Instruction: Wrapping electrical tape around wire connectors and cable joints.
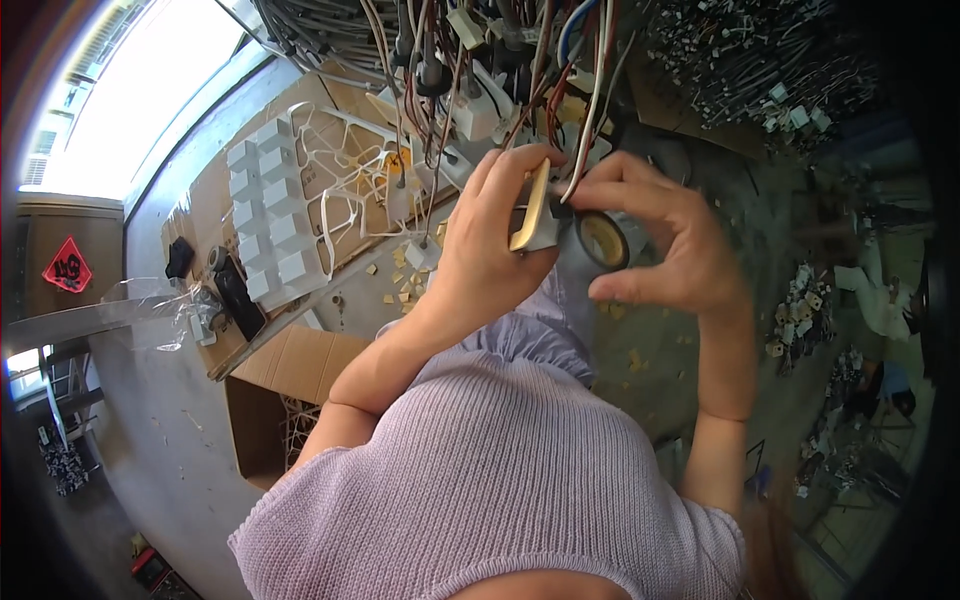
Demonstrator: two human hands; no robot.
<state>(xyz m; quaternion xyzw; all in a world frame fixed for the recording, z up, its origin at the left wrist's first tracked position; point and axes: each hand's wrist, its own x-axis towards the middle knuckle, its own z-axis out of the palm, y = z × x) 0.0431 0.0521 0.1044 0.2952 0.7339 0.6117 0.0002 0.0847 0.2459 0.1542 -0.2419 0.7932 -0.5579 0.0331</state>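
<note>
My left hand (495, 220) is closed around a flat piece with a pale yellow, curved edge (536, 205); its fingers hide most of that piece. Close beside it, my right hand (665, 235) has its fingertips pinched at a white wire (590, 125) where a small black part (561, 207) shows. A dark roll of tape (624, 245) with a yellowish inside sits between the right thumb and fingers. Whether the thumb presses on the roll cannot be made out. Several red, white and blue wires come down from above toward both hands.
Ahead hangs a thick bundle of grey cables (320, 40). Left of my hands lie a cardboard sheet (195, 195), white block-shaped pieces (270, 215), white straps and a dark phone-like object (237, 295). An open cardboard box (255, 425) stands near my left elbow. Cable heaps (760, 70) fill the far right.
</note>
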